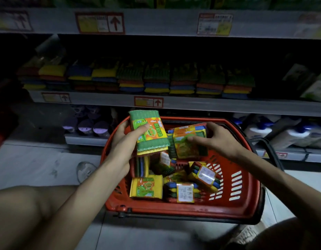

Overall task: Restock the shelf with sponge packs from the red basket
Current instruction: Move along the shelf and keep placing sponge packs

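Observation:
A red basket [246, 201] stands on the floor in front of the shelf [210, 104]. My left hand [128, 136] grips a sponge pack [152, 139] with a green top and an orange label, lifted above the basket's far left rim. My right hand [217, 138] holds a second sponge pack [188, 143] by its top, just above the basket's far side. Several more sponge packs [147, 188] lie loose in the bottom of the basket. Stacks of coloured sponge packs [156, 82] fill the dark middle shelf.
Purple-capped containers [85, 125] stand on the lowest shelf to the left, white bottles [282, 132] to the right. A black basket handle [271, 152] hangs off the right rim. Pale floor tiles [39, 165] lie left of the basket. My knees are at the bottom corners.

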`<state>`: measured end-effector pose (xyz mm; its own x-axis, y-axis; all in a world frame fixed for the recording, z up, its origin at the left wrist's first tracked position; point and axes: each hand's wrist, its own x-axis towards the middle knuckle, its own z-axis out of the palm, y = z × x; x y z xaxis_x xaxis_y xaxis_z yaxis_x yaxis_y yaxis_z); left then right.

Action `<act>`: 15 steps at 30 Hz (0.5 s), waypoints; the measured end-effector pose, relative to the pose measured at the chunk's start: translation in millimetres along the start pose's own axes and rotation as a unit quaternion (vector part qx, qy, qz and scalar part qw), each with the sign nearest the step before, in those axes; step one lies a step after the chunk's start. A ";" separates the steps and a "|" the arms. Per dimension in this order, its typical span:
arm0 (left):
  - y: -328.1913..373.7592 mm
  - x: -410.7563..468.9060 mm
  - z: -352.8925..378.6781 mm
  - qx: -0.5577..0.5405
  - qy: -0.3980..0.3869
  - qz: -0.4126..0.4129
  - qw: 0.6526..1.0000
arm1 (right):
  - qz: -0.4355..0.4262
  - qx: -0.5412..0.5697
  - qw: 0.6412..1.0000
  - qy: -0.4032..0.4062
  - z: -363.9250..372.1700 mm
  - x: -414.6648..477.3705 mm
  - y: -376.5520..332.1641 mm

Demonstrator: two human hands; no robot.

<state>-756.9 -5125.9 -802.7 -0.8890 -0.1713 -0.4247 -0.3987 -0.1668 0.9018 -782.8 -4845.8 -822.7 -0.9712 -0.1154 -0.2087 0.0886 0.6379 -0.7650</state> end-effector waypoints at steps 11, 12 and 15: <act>8.7 -0.8 36.1 -0.015 -0.050 0.005 0.999 | -0.003 0.237 0.970 0.062 -52.3 -51.8 -12.1; 9.1 -0.8 40.6 -0.005 -0.052 0.016 0.999 | 0.007 0.241 0.968 0.062 -55.1 -53.3 -7.9; 12.9 0.7 56.6 -0.002 -0.060 0.043 0.997 | 0.026 0.165 0.980 0.106 -65.0 -56.9 6.5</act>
<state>-775.4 -5073.3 -786.8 -0.9407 -0.0680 -0.3323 -0.3186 -0.1595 0.9344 -741.4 -4785.6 -776.1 -0.9844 0.0945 -0.1481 0.1722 0.3529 -0.9197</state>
